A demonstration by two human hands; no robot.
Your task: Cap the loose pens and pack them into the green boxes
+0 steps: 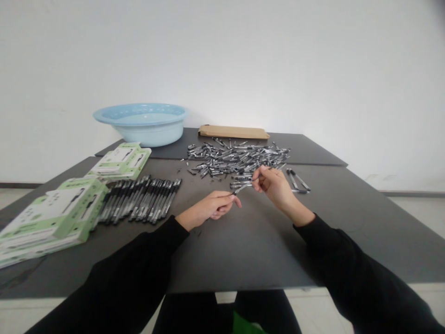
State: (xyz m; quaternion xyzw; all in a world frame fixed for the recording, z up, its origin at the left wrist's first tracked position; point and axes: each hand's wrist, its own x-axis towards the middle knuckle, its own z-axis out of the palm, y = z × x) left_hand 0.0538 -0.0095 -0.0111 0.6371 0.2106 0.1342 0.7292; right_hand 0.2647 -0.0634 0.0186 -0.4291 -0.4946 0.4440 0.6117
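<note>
Left hand point(219, 205): fingers pinched on the dark end of a slim pen point(244, 186). Right hand point(275, 186): fingers closed about the other end, which they cover. Pen held above the tabletop point(243, 260), between both hands. Loose pens point(239, 160) behind, partly hidden, individually indistinct. Green-and-white boxes point(45, 215) cut off at left.

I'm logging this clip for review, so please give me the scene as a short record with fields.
left hand: the left hand grips one end of a pen
right hand: the right hand is at the pen's other end
beyond hands: loose heap of pens
left side: rough row of pens beside green-and-white pen boxes
far left: light-blue basin
far middle: long brown cardboard box
surface: dark tabletop
</note>
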